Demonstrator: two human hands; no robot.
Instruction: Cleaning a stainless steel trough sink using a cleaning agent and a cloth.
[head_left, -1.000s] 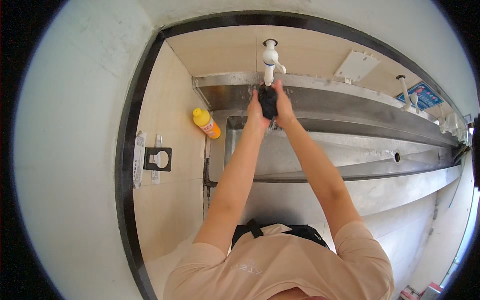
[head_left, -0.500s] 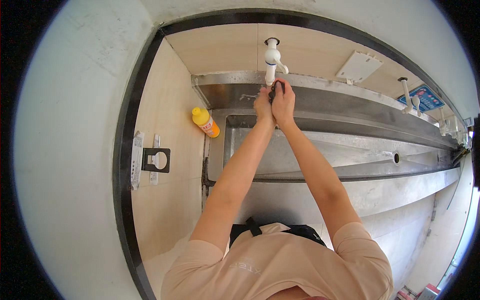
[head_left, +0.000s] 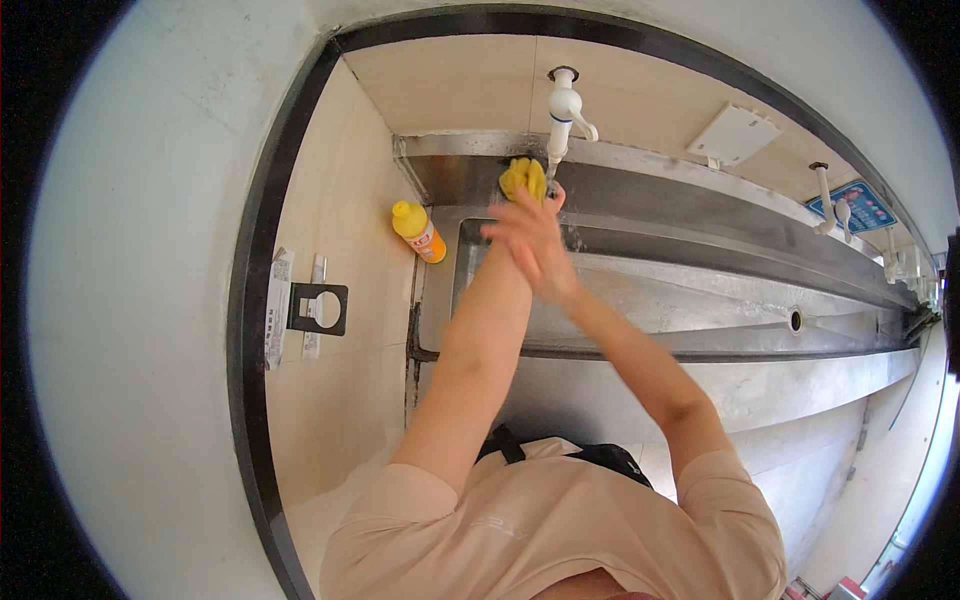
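Note:
I stand at a long steel trough sink (head_left: 700, 300) with both arms stretched out under a white tap (head_left: 563, 108). A yellow sponge (head_left: 523, 177) sits at my fingertips just left of the tap's spout. My left hand (head_left: 518, 208) reaches up to it and seems to grip it, but is mostly covered. My right hand (head_left: 537, 250) lies across the left one with its fingers apart, blurred by motion. A thin stream of water falls from the spout beside the sponge.
A yellow and orange bottle (head_left: 420, 231) stands on the sink's left corner. A black wall bracket (head_left: 318, 308) hangs on the tiled side wall. Further taps (head_left: 826, 190) line the back wall to the right, near a white box (head_left: 733, 135).
A second ago my hands held something dark under the spout. They then closed together at the tap. Now they have dropped a little and a yellow sponge shows above them.

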